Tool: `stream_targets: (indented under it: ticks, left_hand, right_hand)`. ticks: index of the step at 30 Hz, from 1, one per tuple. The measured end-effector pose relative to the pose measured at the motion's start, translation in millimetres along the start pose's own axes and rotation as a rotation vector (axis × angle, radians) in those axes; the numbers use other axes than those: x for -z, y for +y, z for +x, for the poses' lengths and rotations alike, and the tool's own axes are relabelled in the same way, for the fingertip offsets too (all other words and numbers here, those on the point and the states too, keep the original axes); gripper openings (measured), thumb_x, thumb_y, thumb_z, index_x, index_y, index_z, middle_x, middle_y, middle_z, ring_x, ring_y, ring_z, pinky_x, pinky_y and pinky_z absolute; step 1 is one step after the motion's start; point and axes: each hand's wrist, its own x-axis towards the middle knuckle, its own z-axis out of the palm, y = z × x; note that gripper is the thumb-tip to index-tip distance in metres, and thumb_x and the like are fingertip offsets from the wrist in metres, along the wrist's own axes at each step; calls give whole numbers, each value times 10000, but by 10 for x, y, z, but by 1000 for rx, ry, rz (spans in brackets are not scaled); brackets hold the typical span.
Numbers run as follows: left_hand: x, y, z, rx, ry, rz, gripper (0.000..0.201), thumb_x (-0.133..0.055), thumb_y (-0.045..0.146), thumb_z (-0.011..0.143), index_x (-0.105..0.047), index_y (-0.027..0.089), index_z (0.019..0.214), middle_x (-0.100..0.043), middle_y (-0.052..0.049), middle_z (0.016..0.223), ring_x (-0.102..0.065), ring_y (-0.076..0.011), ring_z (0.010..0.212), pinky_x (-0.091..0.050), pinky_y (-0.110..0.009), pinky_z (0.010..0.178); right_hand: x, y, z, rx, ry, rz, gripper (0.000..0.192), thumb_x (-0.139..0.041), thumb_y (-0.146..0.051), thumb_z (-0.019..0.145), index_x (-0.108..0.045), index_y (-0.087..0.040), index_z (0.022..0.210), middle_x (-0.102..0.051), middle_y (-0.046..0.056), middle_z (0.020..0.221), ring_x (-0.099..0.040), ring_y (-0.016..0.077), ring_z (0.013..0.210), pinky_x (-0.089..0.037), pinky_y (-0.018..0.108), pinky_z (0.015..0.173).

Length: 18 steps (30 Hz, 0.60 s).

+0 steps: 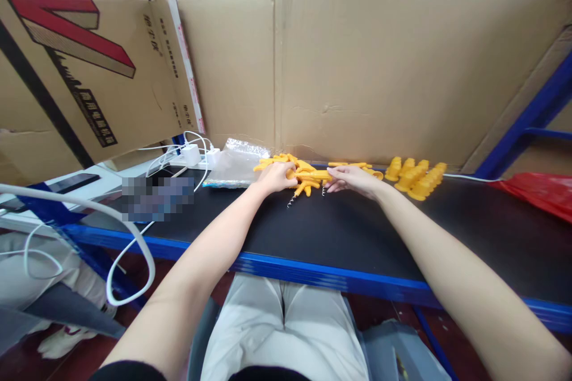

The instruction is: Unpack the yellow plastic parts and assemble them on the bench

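Note:
Over a pile of yellow plastic corkscrew pieces (306, 186), a bar-shaped yellow corkscrew part (316, 175) spans the gap between my hands. My left hand (277, 176) is closed around its left end. The fingers of my right hand (351, 181) pinch the right end. Below the hands, one metal spiral (291, 202) points down toward the table, and a second spiral (323, 191) shows near my right fingertips. My fingers partly hide how the held part joins the pieces beneath it.
Rows of yellow cone-shaped parts (415, 177) stand on the black tabletop (313, 238) at right, beyond more yellow pieces (351, 165). A clear plastic bag (236, 164), white chargers (191, 155) and cables lie left. Cardboard (366, 65) walls the back; a red bag (543, 190) sits far right.

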Motion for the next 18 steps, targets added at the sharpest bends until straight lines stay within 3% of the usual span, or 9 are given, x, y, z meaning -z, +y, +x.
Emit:
stream_targets:
  ticks: [4, 6, 11, 15, 18]
  left_hand:
    - [-31, -24, 16, 18, 0, -3, 261, -579, 350, 717, -633, 205, 928, -660, -35, 835, -607, -207, 791, -414, -273, 644]
    - [-36, -31, 18, 14, 4, -4, 252, -582, 357, 714, -631, 204, 907, -657, -34, 822, -603, -206, 775, -406, -272, 628]
    - [-39, -20, 6, -20, 38, -20, 244, -581, 339, 707, -626, 201, 904, -647, -26, 799, -589, -192, 738, -381, -265, 604]
    - [-41, -1, 6, -34, 44, -34, 258, -586, 338, 710, -631, 193, 919, -649, -27, 803, -586, -184, 741, -378, -260, 610]
    - [-40, 0, 12, -19, 45, -30, 266, -596, 326, 699, -633, 195, 928, -648, -26, 800, -584, -186, 749, -380, -260, 615]
  right_hand:
    - [3, 26, 2, 33, 5, 22, 567, -744, -387, 733, -468, -174, 1180, -702, 78, 830, -668, 157, 681, -560, 298, 687]
    - [20, 23, -10, 77, -5, 16, 651, -792, -357, 671, -450, -188, 1200, -703, 54, 813, -653, 141, 642, -548, 286, 659]
    - [18, -31, -39, 75, -11, -54, 455, -692, -527, 739, -556, -145, 945, -707, 97, 784, -616, 123, 545, -489, 249, 554]
    - [-26, -74, -36, -24, 19, -78, 533, -476, -662, 831, -579, -139, 828, -675, 96, 639, -565, 125, 441, -421, 238, 441]
    - [-31, -78, -36, -57, 40, -112, 554, -457, -669, 835, -592, -134, 880, -686, 106, 703, -578, 127, 458, -411, 237, 428]
